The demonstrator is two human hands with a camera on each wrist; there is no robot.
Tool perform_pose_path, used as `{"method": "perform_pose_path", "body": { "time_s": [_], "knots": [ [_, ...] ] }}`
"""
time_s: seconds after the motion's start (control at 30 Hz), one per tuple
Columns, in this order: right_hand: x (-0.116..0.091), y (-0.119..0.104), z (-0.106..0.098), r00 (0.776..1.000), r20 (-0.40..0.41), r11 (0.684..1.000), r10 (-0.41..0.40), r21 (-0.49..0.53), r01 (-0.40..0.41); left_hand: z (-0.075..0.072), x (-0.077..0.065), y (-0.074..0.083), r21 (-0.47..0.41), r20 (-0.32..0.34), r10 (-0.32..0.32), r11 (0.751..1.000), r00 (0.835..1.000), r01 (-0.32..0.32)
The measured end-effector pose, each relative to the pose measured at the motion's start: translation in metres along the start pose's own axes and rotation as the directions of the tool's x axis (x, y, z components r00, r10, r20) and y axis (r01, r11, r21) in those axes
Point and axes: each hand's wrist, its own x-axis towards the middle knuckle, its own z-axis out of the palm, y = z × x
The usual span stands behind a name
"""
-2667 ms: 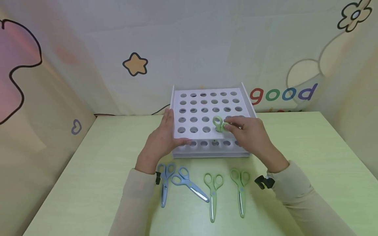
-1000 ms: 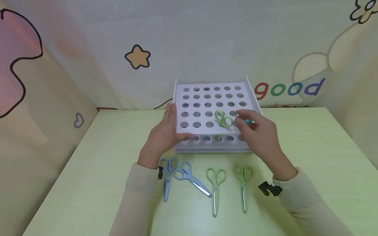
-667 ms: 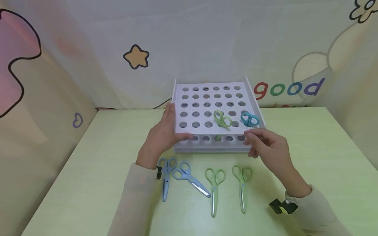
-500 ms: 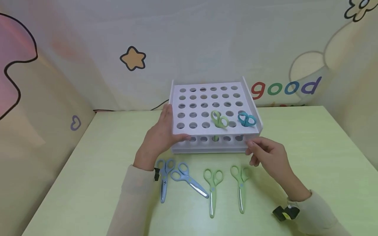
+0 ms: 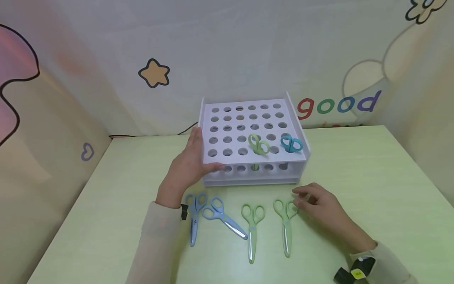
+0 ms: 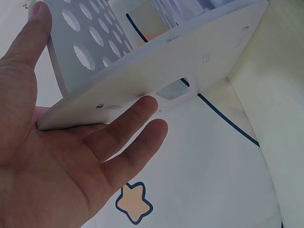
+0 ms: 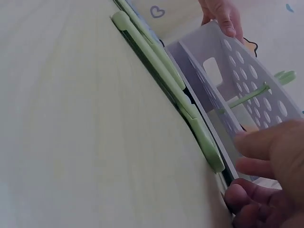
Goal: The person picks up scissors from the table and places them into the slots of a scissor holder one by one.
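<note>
My left hand point(image 5: 188, 167) grips the left side of a white two-tier rack point(image 5: 235, 146), thumb at the front edge and fingers along the side wall. In the left wrist view that side panel point(image 6: 137, 90) shows, with fingers reaching across it. Green scissors point(image 5: 258, 144) stand in the rack, handles up, blade reaching the lower tier. Teal scissors point(image 5: 291, 144) sit in it to their right. My right hand point(image 5: 320, 207) hovers with loosely bent fingers beside the handles of other green scissors point(image 5: 286, 225), which lie on the table. Its fingertips come close to these handles in the right wrist view.
More green scissors point(image 5: 252, 228) lie left of the right-hand pair. Two blue scissors point(image 5: 194, 221) lie by my left wrist, the second pair slanted. The rack stands near the back wall cloth point(image 5: 227, 59) on a pale green table point(image 5: 354, 169).
My right hand has let go of the green scissors in the rack, whose blade now sits deeper. It has moved down to the scissors on the table. The teal scissors have come into view.
</note>
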Motion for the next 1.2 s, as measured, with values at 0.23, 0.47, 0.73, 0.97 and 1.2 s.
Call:
{"method": "perform_pose_path", "body": {
  "time_s": [0.23, 0.47, 0.73, 0.97, 1.2],
  "knots": [
    [0.001, 0.002, -0.004, 0.990, 0.113, 0.996, -0.085, -0.018, 0.087, 0.000, 0.000, 0.001, 0.012, -0.007, 0.009, 1.000, 1.000, -0.009],
    [-0.001, -0.001, -0.007, 0.972, 0.199, 0.988, -0.127, -0.057, 0.141, 0.001, 0.000, 0.001, 0.018, -0.011, 0.008, 1.000, 1.000, -0.008],
    [0.001, -0.005, -0.006, 0.962, 0.225, 0.976, -0.156, -0.118, 0.186, 0.000, -0.001, 0.000, 0.015, -0.018, 0.020, 1.000, 1.000, -0.019],
    [0.004, -0.010, -0.008, 0.950, 0.278, 0.961, -0.143, -0.191, 0.200, 0.000, -0.001, -0.001, -0.009, -0.016, 0.011, 1.000, 1.000, -0.011],
    [0.002, -0.010, -0.020, 0.925, 0.348, 0.943, -0.151, -0.230, 0.241, 0.001, 0.001, -0.002, 0.000, -0.014, 0.008, 1.000, 1.000, -0.008]
  ]
}}
